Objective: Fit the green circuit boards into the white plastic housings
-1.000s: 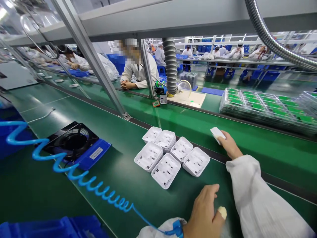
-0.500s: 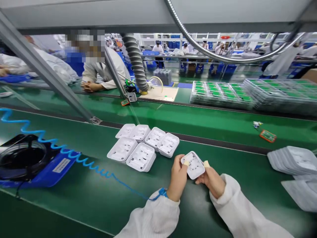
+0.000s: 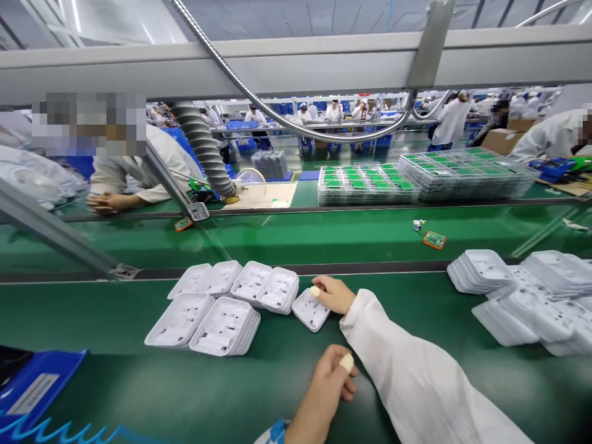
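Observation:
My right hand [image 3: 335,295] has a white plastic housing [image 3: 311,310] by its upper right edge, thumb on the face and fingers behind. This piece sits at the green work surface, just right of the stacked white housings [image 3: 280,288]. A larger stack [image 3: 226,325] stands in the front row on the left. Closer to me, my left hand [image 3: 330,376] is loosely curled with no object visible in it. Pale finger cots cover both thumbs, and a blue wrist strap [image 3: 279,431] shows at the left wrist.
More white housings [image 3: 531,308] lie in stacks at the right. Beyond a dark rail runs a green belt [image 3: 300,237] bearing a small orange-edged circuit board [image 3: 435,240]. Clear trays of green boards [image 3: 367,185] stand behind it. A co-worker's clasped hands [image 3: 113,202] rest at the far left.
The housing, held in both hands before, has moved left and away from me beside the stacks, in my right hand. My left hand has let go and drawn nearer. The view has turned right.

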The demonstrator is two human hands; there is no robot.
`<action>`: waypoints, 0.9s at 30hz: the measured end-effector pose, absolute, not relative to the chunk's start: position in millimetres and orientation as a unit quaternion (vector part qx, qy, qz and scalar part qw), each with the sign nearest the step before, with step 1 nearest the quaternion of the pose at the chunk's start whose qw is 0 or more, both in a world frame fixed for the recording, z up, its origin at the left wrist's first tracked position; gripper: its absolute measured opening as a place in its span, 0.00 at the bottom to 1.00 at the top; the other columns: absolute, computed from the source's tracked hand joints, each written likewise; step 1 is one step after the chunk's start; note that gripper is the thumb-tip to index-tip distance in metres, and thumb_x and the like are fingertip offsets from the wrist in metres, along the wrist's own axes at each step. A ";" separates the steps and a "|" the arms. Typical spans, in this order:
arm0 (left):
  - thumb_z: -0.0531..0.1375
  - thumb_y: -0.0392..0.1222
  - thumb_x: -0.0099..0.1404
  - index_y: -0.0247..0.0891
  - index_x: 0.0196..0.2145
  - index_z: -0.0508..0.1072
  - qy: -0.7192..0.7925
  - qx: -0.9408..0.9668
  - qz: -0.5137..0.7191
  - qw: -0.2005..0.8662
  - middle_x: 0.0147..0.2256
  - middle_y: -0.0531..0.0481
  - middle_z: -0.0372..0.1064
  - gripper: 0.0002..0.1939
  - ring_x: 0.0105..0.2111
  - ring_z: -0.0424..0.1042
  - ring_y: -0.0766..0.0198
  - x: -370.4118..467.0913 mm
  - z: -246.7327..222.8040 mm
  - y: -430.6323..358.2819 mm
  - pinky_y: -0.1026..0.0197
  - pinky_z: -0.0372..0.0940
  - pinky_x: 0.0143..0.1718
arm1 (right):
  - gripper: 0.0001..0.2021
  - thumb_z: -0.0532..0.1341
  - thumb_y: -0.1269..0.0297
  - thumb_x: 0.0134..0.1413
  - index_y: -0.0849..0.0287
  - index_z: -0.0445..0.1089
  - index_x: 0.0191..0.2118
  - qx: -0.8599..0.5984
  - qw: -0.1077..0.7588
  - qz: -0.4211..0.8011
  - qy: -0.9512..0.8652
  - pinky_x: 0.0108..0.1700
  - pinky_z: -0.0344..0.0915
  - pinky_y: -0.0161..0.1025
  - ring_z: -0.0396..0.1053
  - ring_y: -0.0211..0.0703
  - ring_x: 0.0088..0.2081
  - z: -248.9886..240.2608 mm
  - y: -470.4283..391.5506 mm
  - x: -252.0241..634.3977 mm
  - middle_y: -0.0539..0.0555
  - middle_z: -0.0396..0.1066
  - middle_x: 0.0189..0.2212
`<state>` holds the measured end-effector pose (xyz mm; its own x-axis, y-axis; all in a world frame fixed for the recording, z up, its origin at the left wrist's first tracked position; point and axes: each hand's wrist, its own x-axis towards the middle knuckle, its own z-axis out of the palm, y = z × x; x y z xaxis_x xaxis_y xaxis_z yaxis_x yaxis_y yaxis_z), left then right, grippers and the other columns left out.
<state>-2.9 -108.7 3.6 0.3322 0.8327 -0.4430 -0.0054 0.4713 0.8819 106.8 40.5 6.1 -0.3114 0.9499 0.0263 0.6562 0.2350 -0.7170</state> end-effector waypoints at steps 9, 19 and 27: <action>0.51 0.38 0.60 0.37 0.39 0.67 0.431 0.687 0.269 0.518 0.32 0.48 0.68 0.10 0.31 0.66 0.64 9.2 -2.0 -89.1 0.62 0.60 0.34 | 0.22 0.57 0.65 0.52 0.72 0.61 0.51 -0.848 0.110 0.043 -0.516 0.49 0.57 0.52 0.59 0.58 0.52 20.6 120.0 311.7 0.73 0.60 0.50; 0.51 0.35 0.57 0.37 0.34 0.67 0.382 0.771 0.255 0.442 0.29 0.49 0.66 0.07 0.28 0.64 0.64 12.0 -24.4 -75.1 0.63 0.56 0.28 | 0.25 0.64 0.50 0.42 0.65 0.68 0.42 -0.886 0.002 0.043 -0.463 0.39 0.61 0.44 0.67 0.57 0.42 -2.8 155.0 412.8 0.65 0.68 0.39; 0.50 0.33 0.61 0.40 0.46 0.64 0.432 0.693 0.291 0.497 0.40 0.47 0.66 0.16 0.37 0.66 0.63 18.7 -9.2 -61.2 0.60 0.61 0.39 | 0.23 0.62 0.48 0.43 0.62 0.68 0.40 -0.803 0.091 0.129 -0.575 0.37 0.61 0.40 0.68 0.51 0.38 2.6 145.3 354.0 0.60 0.71 0.36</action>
